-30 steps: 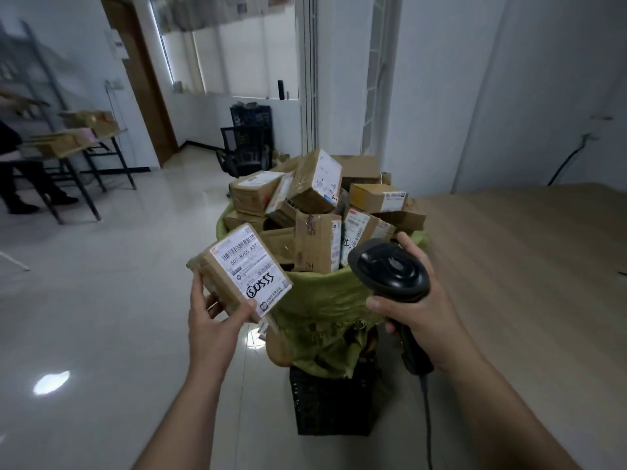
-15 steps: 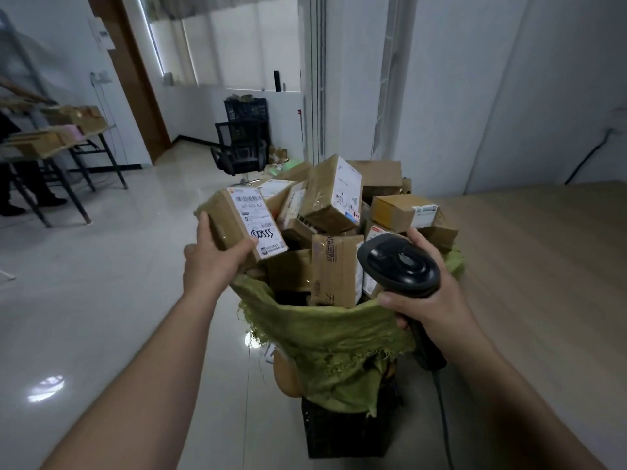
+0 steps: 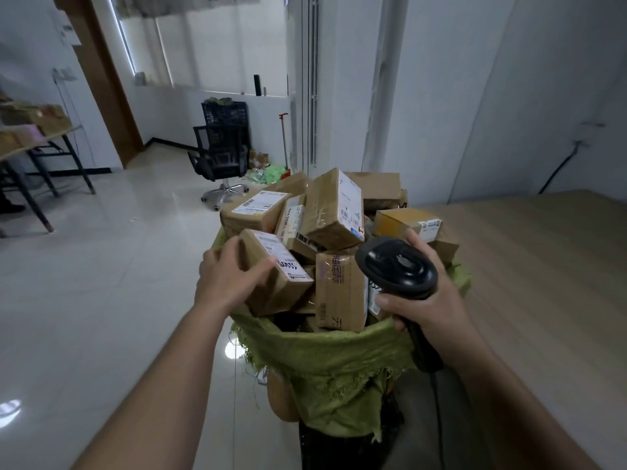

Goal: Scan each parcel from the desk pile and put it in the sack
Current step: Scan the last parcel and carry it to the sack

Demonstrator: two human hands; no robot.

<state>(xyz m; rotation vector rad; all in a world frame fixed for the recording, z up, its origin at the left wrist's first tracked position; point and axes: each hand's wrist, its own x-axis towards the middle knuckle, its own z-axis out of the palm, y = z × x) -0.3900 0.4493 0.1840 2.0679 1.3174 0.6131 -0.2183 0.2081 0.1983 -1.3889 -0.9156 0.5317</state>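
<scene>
The sack [image 3: 332,361], green and frayed at its rolled rim, stands at the frame's centre, heaped well above its mouth with brown boxes. The left hand [image 3: 230,279] reaches in at the sack's nine o'clock rim and grips the parcel [image 3: 276,276]. The fingers wrap its far left end and the thumb lies along its near side. The parcel sits tilted on the heap just inside that rim, white label up, with dark handwriting at the label's near end. It touches the boxes beneath it.

At the sack's three o'clock the right hand [image 3: 431,300] is closed round the handle of the black scanner [image 3: 397,269], forefinger raised along the far side of its head. The round head hangs over the heap, beside an upright box [image 3: 339,290] printed with large characters. A cable [image 3: 437,418] drops from the handle toward six o'clock.

In the heap, a tall box [image 3: 334,208] leans at twelve o'clock and a yellow box [image 3: 400,223] lies at two o'clock. The sack rests on a dark crate [image 3: 339,449] on the glossy floor [image 3: 101,300]. A wooden bench [image 3: 543,266] fills the frame's three o'clock side. A black chair [image 3: 220,157] stands at eleven o'clock, and a far bench [image 3: 20,144] bearing boxes is at nine o'clock.
</scene>
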